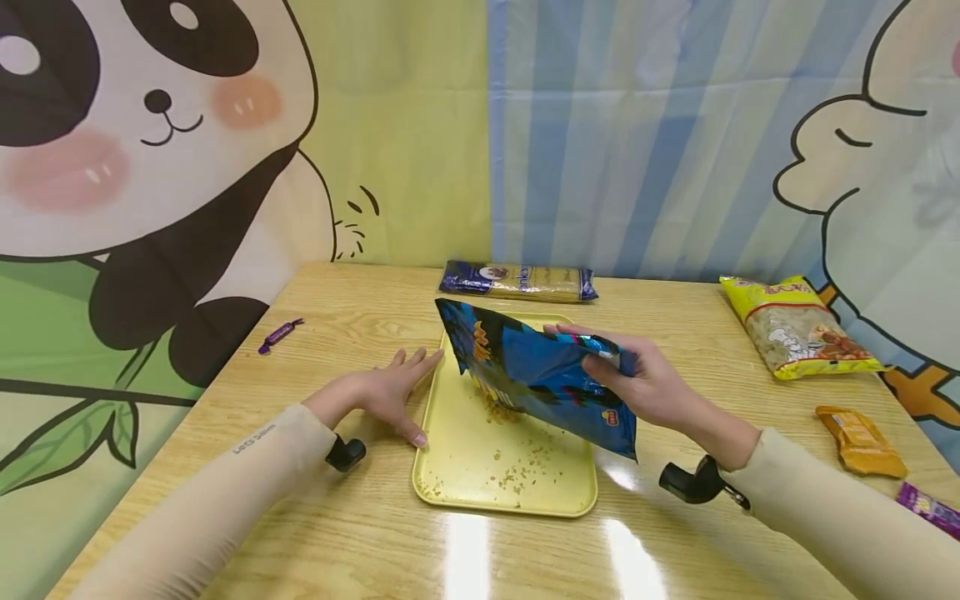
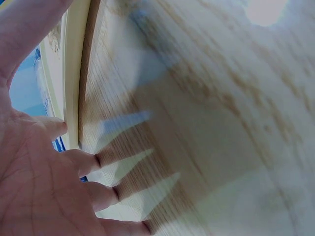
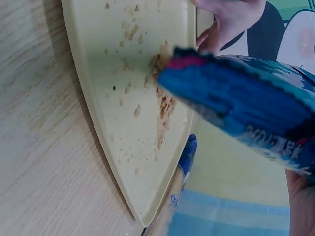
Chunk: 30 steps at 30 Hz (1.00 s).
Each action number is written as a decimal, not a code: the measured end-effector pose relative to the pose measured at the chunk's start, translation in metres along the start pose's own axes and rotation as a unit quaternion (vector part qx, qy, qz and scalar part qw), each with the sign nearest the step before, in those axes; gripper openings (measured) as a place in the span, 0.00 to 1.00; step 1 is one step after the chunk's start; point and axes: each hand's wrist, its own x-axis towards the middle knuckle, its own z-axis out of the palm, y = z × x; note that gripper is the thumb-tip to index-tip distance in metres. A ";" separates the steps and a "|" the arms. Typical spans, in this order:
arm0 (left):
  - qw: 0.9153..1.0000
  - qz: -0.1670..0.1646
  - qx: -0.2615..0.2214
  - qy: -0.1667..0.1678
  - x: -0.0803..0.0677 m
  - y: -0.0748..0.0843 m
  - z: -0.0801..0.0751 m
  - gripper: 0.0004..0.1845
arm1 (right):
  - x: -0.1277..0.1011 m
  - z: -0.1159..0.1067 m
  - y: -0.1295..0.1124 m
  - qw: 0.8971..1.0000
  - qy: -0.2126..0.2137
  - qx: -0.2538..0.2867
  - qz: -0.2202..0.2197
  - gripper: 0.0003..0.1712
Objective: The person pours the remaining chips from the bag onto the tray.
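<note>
— What is the right hand point(image 1: 660, 387) doing?

— Its fingers and thumb are curled round a blue snack bag point(image 1: 536, 371), which it holds tilted over the yellow tray point(image 1: 517, 492). The bag's lower edge hangs just above the tray's floor, and a small heap of pale crumbs point(image 1: 498, 408) lies right beneath it. The right wrist view shows the same crumbs point(image 3: 162, 105) spread along the tray point(image 3: 93, 98) under the bag point(image 3: 236, 98).

— And the left hand point(image 1: 390, 392)?

— It lies flat on the wooden table point(image 1: 337, 533) with the fingers straight and spread, gripping nothing. It sits against the tray's left rim; the thumb tip rests near the front left corner, and the fingertips point toward the bag. From the left wrist camera the palm point(image 2: 34, 187) and the tray's rim point(image 2: 74, 73) are plain, but whether the fingers actually touch the rim cannot be told.

— What else is on the table?

— A dark blue packet of noodles point(image 1: 517, 281) lies flat just beyond the tray's far edge. A yellow bag of snacks point(image 1: 798, 325) lies well off to the right, with an orange packet point(image 1: 858, 440) nearer the front and a purple wrapper point(image 1: 930, 507) at the right edge. A small purple sweet point(image 1: 279, 335) sits well apart on the left.

— Does anything block the tray?

— Only the bag itself, which hides the middle of the tray from the head camera. Behind the table hangs a cartoon curtain with a panda point(image 1: 142, 150).
</note>
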 end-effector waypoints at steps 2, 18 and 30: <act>1.000 0.000 0.000 0.000 -0.001 0.001 -0.001 0.73 | -0.002 -0.002 -0.003 1.000 0.009 0.008 0.016 0.26; 1.000 0.000 0.004 -0.004 -0.001 0.000 -0.001 0.73 | -0.011 0.000 -0.026 0.992 -0.015 0.023 0.123 0.27; 1.000 0.002 0.003 -0.003 -0.003 0.002 -0.001 0.73 | 0.001 -0.005 -0.032 0.990 0.005 0.006 0.142 0.27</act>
